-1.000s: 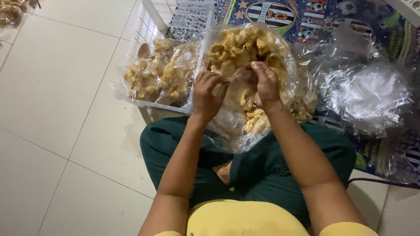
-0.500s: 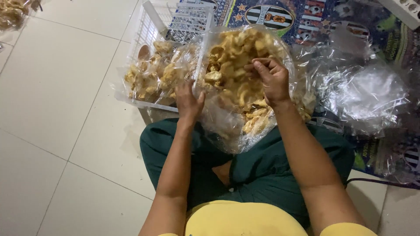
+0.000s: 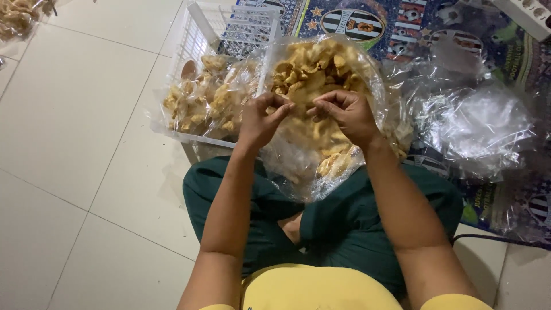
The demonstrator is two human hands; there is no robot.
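The person sits cross-legged on the white tiled floor (image 3: 74,115), in dark green trousers (image 3: 344,224) and a yellow shirt (image 3: 310,290). Both forearms reach forward over the lap.

The left hand (image 3: 261,120) and the right hand (image 3: 347,115) meet above the knees, at the near side of a clear plastic bag of golden fried crackers (image 3: 321,74). The fingers of each hand are bent and pressed together at the tips, and they pinch the thin plastic of the bag between them; the fingertips of the two hands are almost touching. The bag rests on the lap and leans away from the person, and its lower end hangs between the knees.

Just to the left of the bag stands a white plastic basket (image 3: 195,46) on the floor, holding smaller packed bags of crackers (image 3: 206,103). To the right lies a heap of empty clear plastic bags (image 3: 476,126) on a dark patterned mat (image 3: 413,34). Far at the upper left corner, one more bag of crackers (image 3: 17,17) lies on the tiles.
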